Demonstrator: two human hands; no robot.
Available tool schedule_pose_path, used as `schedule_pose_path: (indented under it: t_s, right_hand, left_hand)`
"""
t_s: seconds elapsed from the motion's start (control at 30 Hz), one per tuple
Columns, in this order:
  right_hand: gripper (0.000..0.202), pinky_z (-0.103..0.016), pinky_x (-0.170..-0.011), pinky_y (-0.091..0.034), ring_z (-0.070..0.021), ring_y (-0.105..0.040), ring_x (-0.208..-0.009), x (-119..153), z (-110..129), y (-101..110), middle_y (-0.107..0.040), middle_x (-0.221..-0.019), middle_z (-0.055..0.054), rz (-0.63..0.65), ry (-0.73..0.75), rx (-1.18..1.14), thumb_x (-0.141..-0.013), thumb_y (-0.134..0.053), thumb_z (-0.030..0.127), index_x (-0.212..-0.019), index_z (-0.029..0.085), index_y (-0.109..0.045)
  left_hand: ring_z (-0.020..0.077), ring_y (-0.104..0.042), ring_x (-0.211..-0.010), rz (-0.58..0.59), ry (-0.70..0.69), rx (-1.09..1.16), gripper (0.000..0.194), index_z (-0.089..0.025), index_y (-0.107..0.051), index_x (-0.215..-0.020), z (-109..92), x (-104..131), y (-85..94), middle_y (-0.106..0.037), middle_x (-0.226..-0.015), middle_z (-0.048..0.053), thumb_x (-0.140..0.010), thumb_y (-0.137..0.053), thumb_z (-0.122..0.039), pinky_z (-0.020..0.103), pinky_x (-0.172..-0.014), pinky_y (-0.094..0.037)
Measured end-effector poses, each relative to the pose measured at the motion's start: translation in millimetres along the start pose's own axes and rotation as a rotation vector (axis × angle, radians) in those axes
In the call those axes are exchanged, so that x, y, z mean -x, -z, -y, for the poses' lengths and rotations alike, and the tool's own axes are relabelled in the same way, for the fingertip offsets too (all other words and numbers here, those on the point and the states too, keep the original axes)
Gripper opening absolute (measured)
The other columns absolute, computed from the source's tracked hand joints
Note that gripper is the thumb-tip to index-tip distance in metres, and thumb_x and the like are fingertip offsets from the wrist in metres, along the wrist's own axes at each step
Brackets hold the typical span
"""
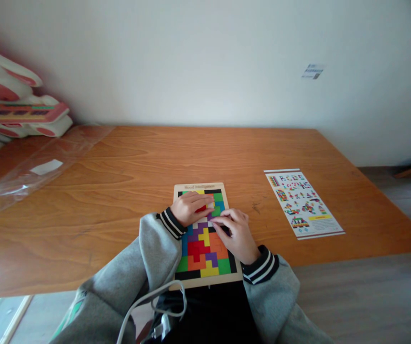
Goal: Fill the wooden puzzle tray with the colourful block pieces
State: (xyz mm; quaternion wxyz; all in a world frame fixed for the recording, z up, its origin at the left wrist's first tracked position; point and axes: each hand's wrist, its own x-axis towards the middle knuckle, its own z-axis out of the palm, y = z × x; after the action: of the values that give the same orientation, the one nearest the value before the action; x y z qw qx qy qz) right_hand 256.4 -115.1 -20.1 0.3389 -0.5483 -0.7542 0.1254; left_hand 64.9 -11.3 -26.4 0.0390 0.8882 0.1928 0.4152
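Observation:
A wooden puzzle board point(239, 276) with a pale frame lies at the table's near edge. Colourful block pieces fill much of its black inside, among them a red piece point(195, 249) and an orange piece point(217, 244). My left hand point(187, 209) rests over the upper left of the board, its fingers stretched out and the thumb apart, covering some pieces. From the right, my right hand point(239, 235) reaches over the board with thumb and index finger pinched at a small purple puzzle piece point(210, 217), mostly hidden by the fingertips.
A printed pattern sheet point(304, 203) lies to the right on the wooden table point(198, 153). Clear plastic wrapping point(29, 179) is at the left, beside a white and pink toy keyboard point(22, 113). A white cable point(134, 306) loops near my lap.

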Motion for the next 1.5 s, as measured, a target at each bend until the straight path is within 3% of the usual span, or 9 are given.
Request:
schedule_pose_path:
  t_s: [0.3, 0.4, 0.53, 0.63, 0.73, 1.2, 1.5]
  right_hand:
    - [0.013, -0.042, -0.085, -0.039, -0.0202, -0.061, -0.09, 3.8, 3.7, 3.1, -0.066, -0.091, -0.003, -0.004, 0.093, 0.077, -0.093, -0.064, 0.03, -0.088, 0.027, -0.075]
    - [0.013, -0.043, -0.085, -0.04, -0.0214, -0.062, -0.09, 5.1, 4.1, 4.6, -0.068, -0.092, -0.004, -0.01, 0.102, 0.077, -0.093, -0.063, 0.03, -0.097, 0.028, -0.075]
    - [0.024, -0.044, -0.088, -0.046, -0.0233, -0.065, -0.094, 5.4, 0.8, 5.8, -0.072, -0.097, -0.006, -0.072, -0.03, -0.063, -0.095, -0.057, 0.029, -0.118, 0.027, -0.067]
    - [0.024, -0.043, -0.092, -0.051, -0.0235, -0.067, -0.101, 6.2, -2.8, 5.9, -0.073, -0.106, -0.006, -0.133, -0.136, -0.233, -0.097, -0.054, 0.03, -0.12, 0.026, -0.063]
    - [0.025, -0.043, -0.097, -0.052, -0.0242, -0.067, -0.11, 7.1, -3.7, 6.5, -0.072, -0.116, -0.007, -0.092, -0.148, -0.324, -0.097, -0.055, 0.03, -0.121, 0.026, -0.062]
    - [0.02, -0.042, -0.095, -0.054, -0.0226, -0.07, -0.106, 4.0, -1.7, 10.6, -0.075, -0.112, -0.005, -0.029, -0.135, -0.416, -0.098, -0.055, 0.029, -0.109, 0.028, -0.072]
    - [0.011, -0.038, -0.088, -0.055, -0.0213, -0.071, -0.093, 13.2, -12.1, 11.3, -0.076, -0.098, -0.005, -0.217, -0.222, -0.277, -0.093, -0.063, 0.029, -0.098, 0.024, -0.071]
  left_hand:
    - [0.0172, -0.075, -0.089, 0.008, 0.005, 0.003, 0.024, -0.016, -0.068, -0.11, -0.3, -0.4, -0.2, -0.078, -0.103, 0.008, -0.092, -0.068, -0.031, 0.028, -0.078, -0.06]
    - [0.0174, -0.075, -0.089, 0.011, 0.002, 0.014, 0.025, -0.016, -0.067, -0.111, -0.8, -0.6, 0.6, -0.078, -0.103, 0.008, -0.091, -0.069, -0.031, 0.028, -0.078, -0.06]
    - [0.0175, -0.074, -0.092, 0.036, -0.016, 0.031, 0.034, -0.018, -0.063, -0.123, -0.9, -0.3, 2.1, -0.077, -0.106, 0.009, -0.093, -0.067, -0.032, 0.029, -0.082, -0.06]
    - [0.017, -0.074, -0.096, 0.065, -0.062, 0.056, 0.042, -0.019, -0.057, -0.132, -1.3, -0.2, 4.1, -0.076, -0.112, 0.009, -0.093, -0.067, -0.03, 0.029, -0.085, -0.059]
    - [0.0167, -0.073, -0.095, 0.059, -0.097, 0.077, 0.047, -0.019, -0.053, -0.136, -2.4, -0.4, 6.1, -0.075, -0.115, 0.01, -0.092, -0.068, -0.029, 0.029, -0.084, -0.06]
    - [0.018, -0.072, -0.093, -0.011, -0.158, 0.132, 0.047, -0.019, -0.058, -0.132, -3.6, -0.7, -1.9, -0.077, -0.106, 0.006, -0.089, -0.071, -0.033, 0.03, -0.082, -0.062]
    - [0.0184, -0.072, -0.098, 0.086, -0.149, 0.093, 0.042, -0.016, -0.061, -0.126, -2.4, -0.9, 4.6, -0.076, -0.112, 0.008, -0.089, -0.072, -0.033, 0.033, -0.089, -0.061]
